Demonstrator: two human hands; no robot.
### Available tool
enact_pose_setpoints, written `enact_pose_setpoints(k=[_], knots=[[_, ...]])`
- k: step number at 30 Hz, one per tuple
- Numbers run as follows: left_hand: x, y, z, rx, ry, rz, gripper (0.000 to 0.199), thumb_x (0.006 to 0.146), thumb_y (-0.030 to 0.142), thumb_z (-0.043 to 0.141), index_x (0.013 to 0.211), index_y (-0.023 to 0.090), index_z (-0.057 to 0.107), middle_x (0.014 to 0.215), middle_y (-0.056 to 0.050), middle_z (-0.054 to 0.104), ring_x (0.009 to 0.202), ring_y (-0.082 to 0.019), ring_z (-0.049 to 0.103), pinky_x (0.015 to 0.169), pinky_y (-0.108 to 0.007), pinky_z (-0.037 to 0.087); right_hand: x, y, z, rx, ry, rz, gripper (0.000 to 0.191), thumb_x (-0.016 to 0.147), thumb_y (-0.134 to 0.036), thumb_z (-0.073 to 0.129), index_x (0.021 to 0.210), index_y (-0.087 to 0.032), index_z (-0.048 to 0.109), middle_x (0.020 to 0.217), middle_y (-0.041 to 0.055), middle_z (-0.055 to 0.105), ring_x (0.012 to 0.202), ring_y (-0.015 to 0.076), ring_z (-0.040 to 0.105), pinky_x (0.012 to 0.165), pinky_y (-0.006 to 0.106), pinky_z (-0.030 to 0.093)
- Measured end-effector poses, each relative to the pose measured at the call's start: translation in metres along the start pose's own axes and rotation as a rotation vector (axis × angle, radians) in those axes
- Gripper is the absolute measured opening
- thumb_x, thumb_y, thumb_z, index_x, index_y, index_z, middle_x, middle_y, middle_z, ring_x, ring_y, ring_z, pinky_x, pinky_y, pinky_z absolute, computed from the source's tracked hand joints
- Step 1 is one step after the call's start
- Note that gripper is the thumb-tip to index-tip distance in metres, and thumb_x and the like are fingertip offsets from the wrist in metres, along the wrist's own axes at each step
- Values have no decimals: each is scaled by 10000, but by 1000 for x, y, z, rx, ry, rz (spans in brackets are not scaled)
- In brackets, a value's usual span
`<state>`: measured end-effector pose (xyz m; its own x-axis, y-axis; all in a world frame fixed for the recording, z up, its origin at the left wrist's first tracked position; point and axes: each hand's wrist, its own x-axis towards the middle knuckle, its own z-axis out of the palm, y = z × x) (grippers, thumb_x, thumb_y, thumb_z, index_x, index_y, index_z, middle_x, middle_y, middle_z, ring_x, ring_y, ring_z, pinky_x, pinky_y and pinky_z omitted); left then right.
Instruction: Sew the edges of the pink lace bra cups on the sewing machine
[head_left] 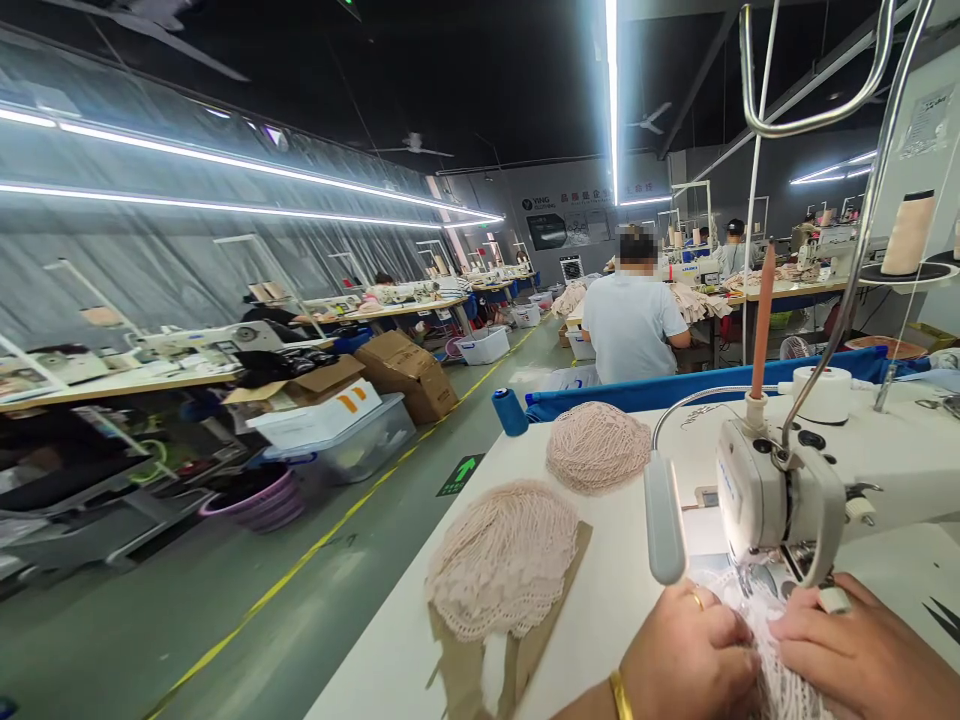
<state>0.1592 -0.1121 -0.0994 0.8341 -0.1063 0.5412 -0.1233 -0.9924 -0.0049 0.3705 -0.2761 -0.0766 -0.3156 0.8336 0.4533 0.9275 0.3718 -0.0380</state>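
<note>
The pale lace [776, 645] lies under the head of my sewing machine [754, 490], my left hand [694, 640] and right hand [832, 640] curled nearly closed on either side of it. Best, I think, to hold it flat and lightly taut, keeping clear of the stitching spot. Toward the left edge of the counter [615, 590] sit a near lace bundle [502, 560] and a far lace bundle [598, 448]; beyond the far edge, a person in a pale shirt [634, 325] sits

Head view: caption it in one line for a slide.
Left hand and right hand on pale lacy fabric at a sewing machine.
</note>
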Motion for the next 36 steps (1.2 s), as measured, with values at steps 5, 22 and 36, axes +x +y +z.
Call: enact_pose_setpoints(k=[5,22,36], knots=[[3,0,-2,29,11,-11,243,959,434,742,880,208,704,942,11,773,751,-163,627,750,-326,448,4,-4,-5,-23,9,39,314,888,-75,548,1034,-279,737,1033,21,799,893,224,665,872,354,475],[14,3,-17,-20,-34,-130,116,941,352,742,984,247,766,998,-13,769,837,-200,657,800,-361,493,8,10,-4,-146,140,-103,462,889,-84,547,1280,-275,701,1114,15,828,906,227,736,802,332,529],[4,2,-8,7,58,-59,144,914,377,777,870,243,746,947,19,794,724,-155,616,758,-344,428,-5,8,16,-16,106,-98,242,1014,-201,512,1149,-283,695,1013,20,800,814,210,696,840,319,476]])
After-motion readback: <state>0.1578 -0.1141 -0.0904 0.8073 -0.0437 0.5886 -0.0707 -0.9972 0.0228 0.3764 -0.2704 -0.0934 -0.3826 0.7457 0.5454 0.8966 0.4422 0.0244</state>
